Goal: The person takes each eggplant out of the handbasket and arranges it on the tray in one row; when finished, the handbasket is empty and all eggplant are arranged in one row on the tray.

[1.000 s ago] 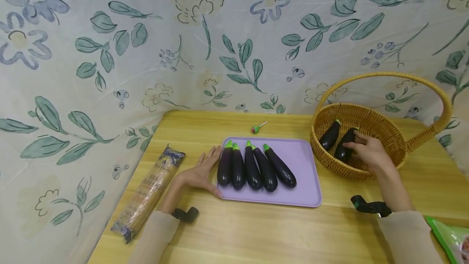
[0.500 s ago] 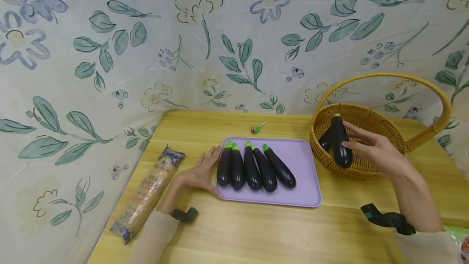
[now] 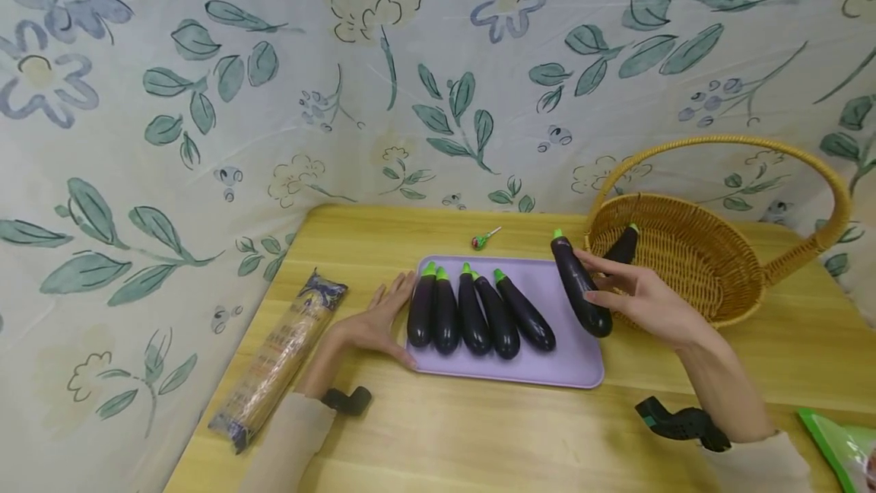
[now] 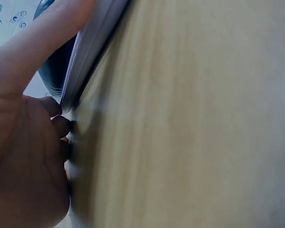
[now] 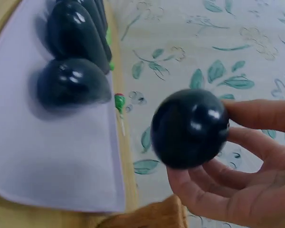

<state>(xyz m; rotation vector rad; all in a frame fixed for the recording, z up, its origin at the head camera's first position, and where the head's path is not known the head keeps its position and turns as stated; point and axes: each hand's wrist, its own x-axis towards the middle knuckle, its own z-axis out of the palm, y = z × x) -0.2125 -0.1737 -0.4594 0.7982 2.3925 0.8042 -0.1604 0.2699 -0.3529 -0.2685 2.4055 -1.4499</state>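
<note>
My right hand (image 3: 646, 299) holds an eggplant (image 3: 579, 284) between thumb and fingers, above the right end of a lilac tray (image 3: 506, 373). In the right wrist view the held eggplant (image 5: 190, 129) shows its round dark end, apart from the tray. Several eggplants (image 3: 472, 314) with green stems lie side by side on the tray's left and middle. At the tray's left edge my left hand (image 3: 372, 326) rests with fingers spread, its thumb at the near corner. The left wrist view shows the left hand (image 4: 28, 156) against the tray's side.
A wicker basket (image 3: 691, 249) with a tall handle stands at the right, one eggplant (image 3: 623, 244) inside. A lollipop (image 3: 484, 237) lies behind the tray. A long noodle packet (image 3: 277, 364) lies at the left, and a green bag (image 3: 842, 447) at the lower right corner.
My right hand has lifted one eggplant out of the basket and carried it left over the tray's right end. The left hand has stayed at the tray's edge.
</note>
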